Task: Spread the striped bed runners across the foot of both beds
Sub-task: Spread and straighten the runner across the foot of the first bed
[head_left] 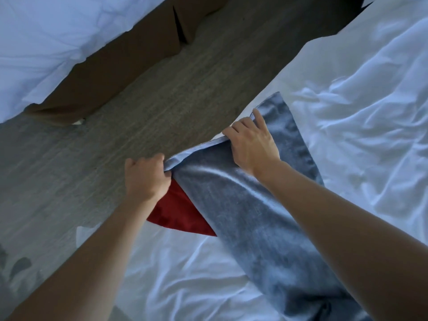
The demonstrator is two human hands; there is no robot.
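left hand [145, 177] and right hand [251, 144] fingers pinching grey bed runner [243, 209] edge, over white bed [359, 100]

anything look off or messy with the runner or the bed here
Yes. The grey runner lies diagonally across the near bed's white duvet, not square to its edge, with its end lifted by the left hand and right hand, red underside showing. The duvet is heavily wrinkled.
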